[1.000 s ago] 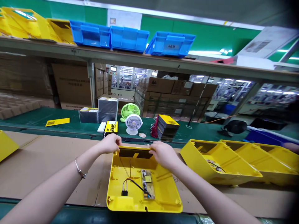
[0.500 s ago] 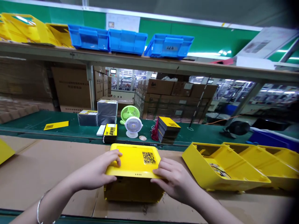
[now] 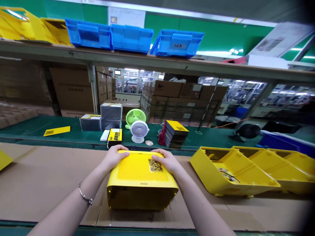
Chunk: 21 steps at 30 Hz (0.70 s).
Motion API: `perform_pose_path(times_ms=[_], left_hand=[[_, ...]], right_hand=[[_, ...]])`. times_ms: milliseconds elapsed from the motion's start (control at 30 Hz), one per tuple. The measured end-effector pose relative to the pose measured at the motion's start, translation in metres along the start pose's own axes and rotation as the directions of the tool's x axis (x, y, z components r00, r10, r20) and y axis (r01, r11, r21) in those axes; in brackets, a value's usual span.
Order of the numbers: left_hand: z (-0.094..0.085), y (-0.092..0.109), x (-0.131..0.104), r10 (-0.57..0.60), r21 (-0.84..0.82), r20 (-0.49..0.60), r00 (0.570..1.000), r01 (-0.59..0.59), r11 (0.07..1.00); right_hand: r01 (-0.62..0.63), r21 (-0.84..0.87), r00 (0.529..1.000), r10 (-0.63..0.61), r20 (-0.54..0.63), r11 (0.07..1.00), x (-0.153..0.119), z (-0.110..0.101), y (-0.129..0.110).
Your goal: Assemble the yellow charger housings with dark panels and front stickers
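Note:
A yellow plastic housing [image 3: 137,175] sits on the cardboard-covered bench in front of me, its open dark side facing me. On its top are a black QR code and a short row of small slots. My left hand [image 3: 114,159] grips the far left corner, thumb on top and fingers over the back edge. At the far right corner my right hand [image 3: 168,160] holds it the same way, its thumb beside the QR code. The fingertips behind the housing are hidden.
More open yellow housings [image 3: 214,178] stand to the right, one with wiring inside. Behind are a white fan [image 3: 139,129], a green fan [image 3: 135,115], a stack of yellow-topped dark blocks [image 3: 176,136] and boxed packs [image 3: 111,117]. Blue bins [image 3: 131,38] line the shelf above.
Both hands have moved from the near sides of the housing to its far corners. The top, tilted and raised earlier, now lies flush with the body's sides.

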<state>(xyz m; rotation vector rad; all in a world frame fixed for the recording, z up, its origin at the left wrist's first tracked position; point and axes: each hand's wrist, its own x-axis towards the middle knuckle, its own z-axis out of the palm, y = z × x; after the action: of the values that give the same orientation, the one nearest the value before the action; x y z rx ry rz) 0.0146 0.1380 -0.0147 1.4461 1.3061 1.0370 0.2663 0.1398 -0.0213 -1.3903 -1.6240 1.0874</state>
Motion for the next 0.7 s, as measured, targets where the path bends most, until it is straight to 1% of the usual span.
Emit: perform_pose_path(times_ms=[67, 167, 200, 267, 400, 533, 600, 700], left_hand=[[-0.003, -0.004, -0.004, -0.029, -0.070, 0.056, 0.998, 0.032, 0.997], [-0.005, -0.010, -0.010, -0.052, -0.186, 0.125, 0.991, 0.075, 0.980], [-0.005, -0.012, -0.011, -0.057, -0.220, 0.135, 0.989, 0.086, 0.972], [-0.004, -0.013, -0.011, -0.062, -0.253, 0.122, 0.991, 0.091, 0.963], [-0.004, -0.013, -0.007, -0.050, -0.188, 0.042, 0.998, 0.057, 0.981], [-0.004, -0.010, -0.005, 0.013, -0.048, -0.008, 1.000, -0.014, 0.999], [-0.004, -0.008, -0.006, 0.050, 0.020, -0.015, 0.999, -0.049, 0.999], [-0.004, -0.004, -0.007, 0.099, 0.105, -0.029, 0.995, -0.096, 0.990]], right_hand=[[-0.025, 0.147, 0.998, 0.016, 0.063, 0.989, -0.005, -0.001, 0.000], [-0.069, 0.331, 0.986, 0.013, 0.167, 0.941, -0.013, -0.002, 0.000], [-0.081, 0.361, 0.982, 0.014, 0.186, 0.929, -0.013, -0.003, 0.001], [-0.084, 0.378, 0.985, 0.020, 0.169, 0.922, -0.012, -0.003, 0.002], [-0.035, 0.306, 0.999, 0.023, 0.042, 0.952, -0.001, -0.001, 0.004], [-0.016, 0.245, 0.999, 0.023, -0.026, 0.969, 0.004, 0.001, 0.005], [-0.015, 0.250, 0.999, 0.024, -0.035, 0.968, 0.005, 0.001, 0.007], [-0.025, 0.314, 1.000, 0.024, 0.008, 0.949, 0.006, 0.002, 0.012]])
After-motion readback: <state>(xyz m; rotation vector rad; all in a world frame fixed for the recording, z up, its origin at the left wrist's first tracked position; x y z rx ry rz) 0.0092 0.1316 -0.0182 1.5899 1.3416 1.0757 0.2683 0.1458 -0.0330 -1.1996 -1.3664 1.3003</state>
